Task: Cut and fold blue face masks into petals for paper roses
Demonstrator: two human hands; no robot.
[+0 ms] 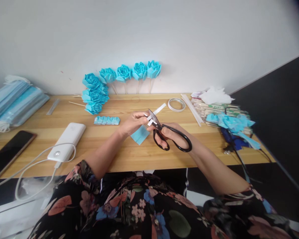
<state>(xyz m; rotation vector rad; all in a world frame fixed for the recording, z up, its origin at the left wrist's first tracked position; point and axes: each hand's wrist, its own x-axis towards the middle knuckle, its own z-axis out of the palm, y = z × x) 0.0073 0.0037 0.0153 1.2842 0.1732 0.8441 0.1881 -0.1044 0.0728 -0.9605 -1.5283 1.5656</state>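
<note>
My left hand (134,123) is closed in a pinch on a narrow white strip (160,109) that looks like tape. My right hand (174,132) grips black-handled scissors (159,127), fingers through the loops. The blades meet the white strip by my left fingertips, where short white pieces show. Below my hands is a blue sheet piece (140,135), partly hidden by the left fingers; whether they touch it I cannot tell. A folded blue strip (107,120) lies left of my left hand.
Several blue flowers on sticks (124,73) lean on the wall, with more flowers (92,94) lying at left. A tape roll (176,105), a stacked pile (215,111) and blue scraps (230,122) sit right. Masks (17,99), a phone (10,153) and a cabled power bank (66,141) are left.
</note>
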